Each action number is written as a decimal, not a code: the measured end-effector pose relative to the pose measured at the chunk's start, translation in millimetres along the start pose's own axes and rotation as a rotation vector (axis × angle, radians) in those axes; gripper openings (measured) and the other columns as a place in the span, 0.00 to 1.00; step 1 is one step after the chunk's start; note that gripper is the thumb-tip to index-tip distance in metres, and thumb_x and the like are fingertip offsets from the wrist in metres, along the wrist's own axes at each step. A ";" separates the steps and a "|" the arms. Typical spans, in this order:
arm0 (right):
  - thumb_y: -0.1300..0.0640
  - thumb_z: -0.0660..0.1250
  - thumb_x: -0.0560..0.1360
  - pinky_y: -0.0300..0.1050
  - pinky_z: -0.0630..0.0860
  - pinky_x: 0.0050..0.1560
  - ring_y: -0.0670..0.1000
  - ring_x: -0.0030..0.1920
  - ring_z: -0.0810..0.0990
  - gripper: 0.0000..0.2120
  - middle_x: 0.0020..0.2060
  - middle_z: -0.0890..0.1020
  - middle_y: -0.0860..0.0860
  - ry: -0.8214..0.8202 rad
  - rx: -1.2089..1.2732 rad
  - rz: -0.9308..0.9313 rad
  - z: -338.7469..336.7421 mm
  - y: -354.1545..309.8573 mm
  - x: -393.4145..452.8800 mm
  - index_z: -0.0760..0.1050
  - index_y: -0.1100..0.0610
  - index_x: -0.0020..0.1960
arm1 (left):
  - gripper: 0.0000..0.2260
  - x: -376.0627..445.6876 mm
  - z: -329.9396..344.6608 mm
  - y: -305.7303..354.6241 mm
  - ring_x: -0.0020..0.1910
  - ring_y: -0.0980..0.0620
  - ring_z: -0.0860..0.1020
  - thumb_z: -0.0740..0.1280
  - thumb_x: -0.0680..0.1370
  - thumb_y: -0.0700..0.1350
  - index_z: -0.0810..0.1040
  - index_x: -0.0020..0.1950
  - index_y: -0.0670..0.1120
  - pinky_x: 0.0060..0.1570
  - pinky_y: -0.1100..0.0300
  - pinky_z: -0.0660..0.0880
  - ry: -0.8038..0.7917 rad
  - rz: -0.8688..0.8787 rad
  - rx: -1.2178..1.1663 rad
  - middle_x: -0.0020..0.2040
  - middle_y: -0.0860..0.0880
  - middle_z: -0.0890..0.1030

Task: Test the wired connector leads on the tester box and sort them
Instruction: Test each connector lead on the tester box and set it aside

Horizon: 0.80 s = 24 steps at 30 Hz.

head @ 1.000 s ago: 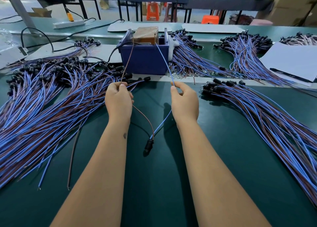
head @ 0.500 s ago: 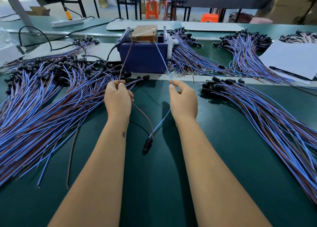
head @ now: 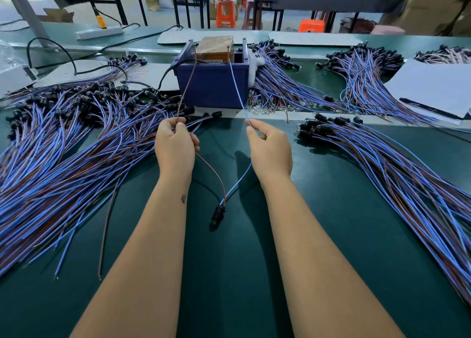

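left hand (head: 175,143) pinches the brown wire (head: 187,87), right hand (head: 270,146) the blue wire (head: 237,87); light, limp leads, best pinched near the tips.

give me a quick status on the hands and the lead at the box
Left hand pinching brown wire, right hand pinching blue wire. Both wire ends up at blue box; black plug on mat. Nothing blocking.

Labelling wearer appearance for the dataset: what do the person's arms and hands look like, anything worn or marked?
Both forearms are bare, no sleeves in view. No gloves, rings, watch or wrist strap on the left hand or right hand. One small dark mark sits on the left forearm near the wrist.
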State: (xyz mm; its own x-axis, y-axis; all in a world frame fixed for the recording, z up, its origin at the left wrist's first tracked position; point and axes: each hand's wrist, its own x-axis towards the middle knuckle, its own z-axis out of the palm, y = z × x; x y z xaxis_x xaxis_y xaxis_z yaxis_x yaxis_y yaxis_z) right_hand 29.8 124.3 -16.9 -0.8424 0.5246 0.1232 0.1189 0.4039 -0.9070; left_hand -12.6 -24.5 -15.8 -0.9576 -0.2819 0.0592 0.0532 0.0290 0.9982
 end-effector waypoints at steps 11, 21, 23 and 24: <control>0.48 0.62 0.78 0.40 0.66 0.33 0.46 0.36 0.77 0.12 0.32 0.77 0.40 -0.030 0.008 -0.028 1.4 1.1 0.1 0.80 0.40 0.59 | 0.09 -0.2 0.7 0.2 0.23 0.60 0.72 0.54 0.82 0.41 0.72 0.49 0.51 0.33 0.60 0.71 -0.005 0.002 -0.021 0.23 0.55 0.75; 0.49 0.62 0.78 0.39 0.66 0.30 0.46 0.32 0.78 0.12 0.29 0.78 0.40 -0.022 0.012 -0.028 1.6 1.2 -0.4 0.80 0.42 0.58 | 0.09 -2.0 -0.1 1.1 0.23 0.60 0.72 0.54 0.82 0.41 0.73 0.51 0.50 0.33 0.60 0.71 -0.010 0.010 -0.024 0.23 0.56 0.75; 0.49 0.62 0.78 0.39 0.66 0.30 0.46 0.31 0.77 0.12 0.28 0.77 0.40 -0.018 0.009 -0.029 1.4 1.2 -0.3 0.80 0.42 0.58 | 0.09 -2.2 -0.2 0.9 0.23 0.60 0.72 0.54 0.82 0.41 0.72 0.51 0.51 0.34 0.60 0.71 -0.014 0.009 -0.026 0.23 0.56 0.75; 0.49 0.62 0.78 0.39 0.66 0.30 0.46 0.30 0.77 0.12 0.28 0.77 0.40 -0.016 0.008 -0.030 1.3 1.2 -0.3 0.80 0.42 0.58 | 0.09 -2.2 -0.3 0.9 0.23 0.60 0.72 0.54 0.82 0.41 0.72 0.51 0.51 0.34 0.60 0.71 -0.015 0.008 -0.028 0.23 0.56 0.75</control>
State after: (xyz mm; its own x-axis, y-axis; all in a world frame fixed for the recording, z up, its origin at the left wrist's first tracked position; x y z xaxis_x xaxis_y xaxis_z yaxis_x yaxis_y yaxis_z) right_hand 29.5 123.6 -18.5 -0.8539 0.5002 0.1435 0.0898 0.4132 -0.9062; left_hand -10.4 -24.2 -15.0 -0.9614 -0.2670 0.0668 0.0682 0.0039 0.9977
